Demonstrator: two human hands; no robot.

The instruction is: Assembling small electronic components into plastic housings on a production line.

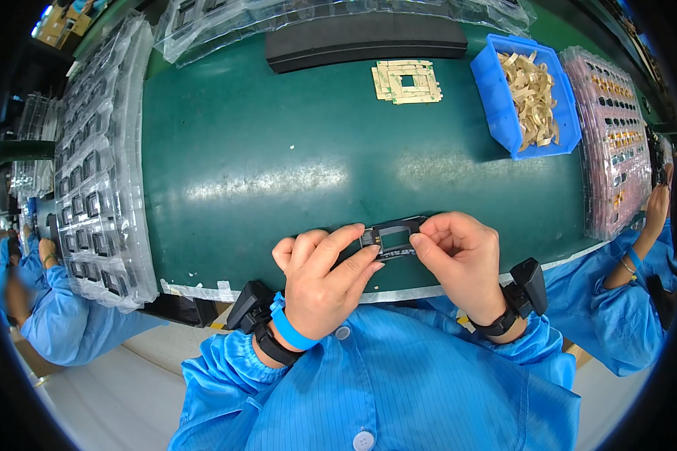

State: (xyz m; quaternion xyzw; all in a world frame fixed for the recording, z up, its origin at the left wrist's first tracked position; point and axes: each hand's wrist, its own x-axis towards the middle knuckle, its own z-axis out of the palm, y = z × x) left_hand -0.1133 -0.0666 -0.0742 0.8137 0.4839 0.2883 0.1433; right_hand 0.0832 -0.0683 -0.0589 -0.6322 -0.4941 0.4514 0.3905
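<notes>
A small black rectangular frame with an open window (pixel 405 226) is held between both hands, low over the near edge of the green mat. My left hand (pixel 320 282) pinches its left end, where a small dark part with gold contacts shows. At the right end, the thumb and fingers of my right hand (pixel 462 259) are closed on the frame's rim. Whether the right fingertips also hold some smaller piece cannot be made out.
Clear trays of black frames (pixel 101 173) line the left. At the right stand a blue bin of tan strips (pixel 496 105) and pinkish trays of small parts (pixel 605 143). Farther back lie cream adhesive sheets (pixel 387 83) and a long black block (pixel 365 41). Co-workers sit on both sides.
</notes>
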